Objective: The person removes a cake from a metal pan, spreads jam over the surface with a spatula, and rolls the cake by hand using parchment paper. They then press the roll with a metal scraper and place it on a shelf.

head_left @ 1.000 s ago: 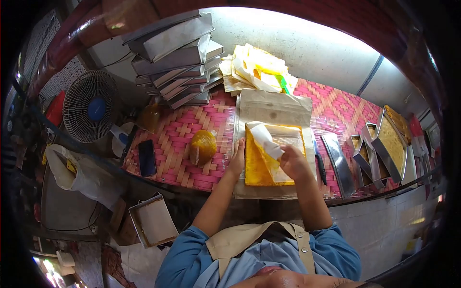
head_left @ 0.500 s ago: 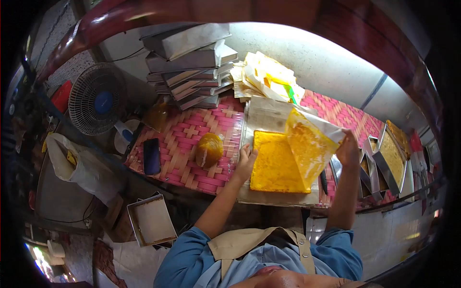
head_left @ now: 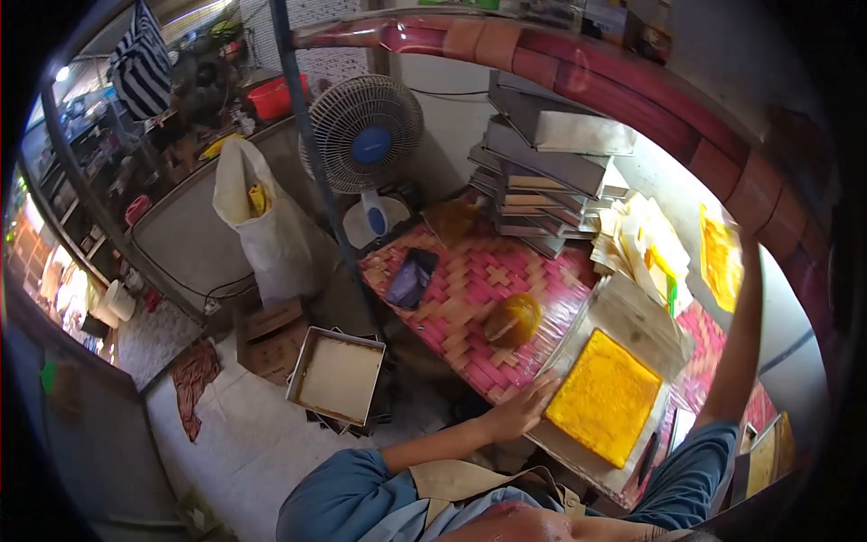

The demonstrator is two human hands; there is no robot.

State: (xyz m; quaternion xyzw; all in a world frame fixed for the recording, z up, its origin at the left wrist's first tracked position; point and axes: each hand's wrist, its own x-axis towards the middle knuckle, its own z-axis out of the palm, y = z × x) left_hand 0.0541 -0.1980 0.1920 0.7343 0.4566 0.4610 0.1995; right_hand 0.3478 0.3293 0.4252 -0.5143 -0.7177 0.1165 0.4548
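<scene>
The sheet of stained paper came completely off the yellow slab. The right hand carried it up and away, and the view turned toward the fan.

Bare hands; elbow-length blue sleeves; paler shirt front; tan apron — round snap on its strap.

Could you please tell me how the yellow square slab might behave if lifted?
The yellow square slab might sag or break if lifted by one edge, looking broad and shallow. Its surface may be tacky, judging by the yellow-smeared sheet.
</scene>
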